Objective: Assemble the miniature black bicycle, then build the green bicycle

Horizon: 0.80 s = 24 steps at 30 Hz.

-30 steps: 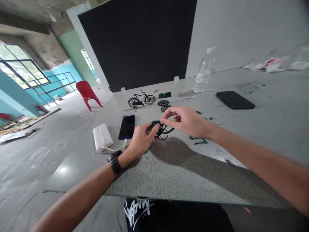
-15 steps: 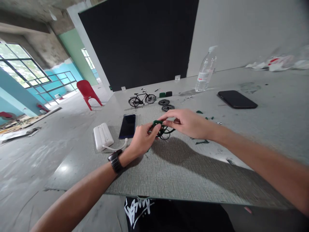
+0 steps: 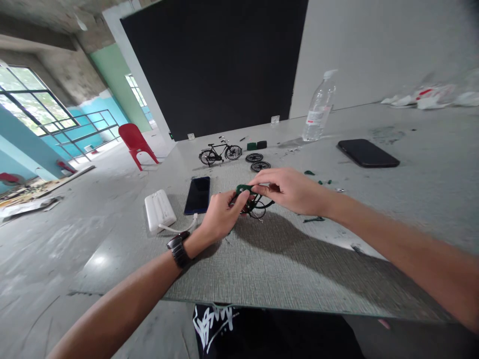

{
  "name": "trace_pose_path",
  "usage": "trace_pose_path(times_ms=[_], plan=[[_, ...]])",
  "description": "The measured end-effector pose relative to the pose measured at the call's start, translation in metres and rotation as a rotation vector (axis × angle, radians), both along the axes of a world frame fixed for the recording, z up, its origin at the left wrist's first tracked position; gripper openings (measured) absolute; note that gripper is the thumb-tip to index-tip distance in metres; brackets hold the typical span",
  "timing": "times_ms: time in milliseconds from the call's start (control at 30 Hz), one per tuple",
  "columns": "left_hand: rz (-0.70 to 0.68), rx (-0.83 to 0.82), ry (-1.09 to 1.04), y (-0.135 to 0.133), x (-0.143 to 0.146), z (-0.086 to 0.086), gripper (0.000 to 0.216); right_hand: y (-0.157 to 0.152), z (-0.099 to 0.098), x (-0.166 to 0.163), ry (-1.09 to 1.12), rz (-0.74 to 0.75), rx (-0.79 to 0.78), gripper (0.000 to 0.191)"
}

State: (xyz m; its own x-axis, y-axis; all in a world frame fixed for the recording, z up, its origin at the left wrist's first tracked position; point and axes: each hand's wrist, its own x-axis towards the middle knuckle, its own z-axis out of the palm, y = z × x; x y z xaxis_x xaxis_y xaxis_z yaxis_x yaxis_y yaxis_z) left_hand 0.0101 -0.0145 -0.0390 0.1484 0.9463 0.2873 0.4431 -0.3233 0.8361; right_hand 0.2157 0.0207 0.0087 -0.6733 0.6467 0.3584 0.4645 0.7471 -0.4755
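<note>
My left hand [image 3: 223, 212] is closed, its thumb and fingers pinching a small dark green part [image 3: 244, 189] of a model bicycle. From the right, my right hand [image 3: 286, 188] closes its fingertips on the other end of that green part. Below the fingers hangs a dark model bicycle frame [image 3: 258, 207] with a thin ring-shaped piece, just above the table; the hands hide much of it. Behind them stands a complete black model bicycle [image 3: 220, 152]. Two loose black spoked wheels [image 3: 260, 166] lie beside it.
Small green pieces [image 3: 313, 219] lie scattered to the right. A black phone [image 3: 368, 152], a clear bottle [image 3: 320, 107], a dark phone [image 3: 197, 195] and a white power bank [image 3: 159, 211] with a cable surround my hands. A black panel [image 3: 224, 65] rises at the table's back.
The green part has turned slightly between my fingers and now shows a flatter, broader face. The frame below has shifted a little. Both hands stay in nearly the same place.
</note>
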Motion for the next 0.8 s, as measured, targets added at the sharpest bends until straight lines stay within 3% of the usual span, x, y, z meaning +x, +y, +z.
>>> trace_pose_path(times_ms=[300, 567, 800], plan=[[0.017, 0.037, 0.047, 0.0002, -0.0006, -0.0003, 0.041, -0.0013, 0.0017, 0.0005, -0.026, 0.010, -0.109, 0.038], [-0.075, -0.150, -0.320, 0.0047, 0.0006, -0.0028, 0.048, -0.0026, -0.0010, 0.0005, 0.191, -0.117, -0.123, 0.053], [-0.089, -0.140, -0.357, 0.0065, -0.0008, -0.0036, 0.052, -0.0067, 0.0026, -0.0017, 0.323, -0.179, -0.043, 0.048]])
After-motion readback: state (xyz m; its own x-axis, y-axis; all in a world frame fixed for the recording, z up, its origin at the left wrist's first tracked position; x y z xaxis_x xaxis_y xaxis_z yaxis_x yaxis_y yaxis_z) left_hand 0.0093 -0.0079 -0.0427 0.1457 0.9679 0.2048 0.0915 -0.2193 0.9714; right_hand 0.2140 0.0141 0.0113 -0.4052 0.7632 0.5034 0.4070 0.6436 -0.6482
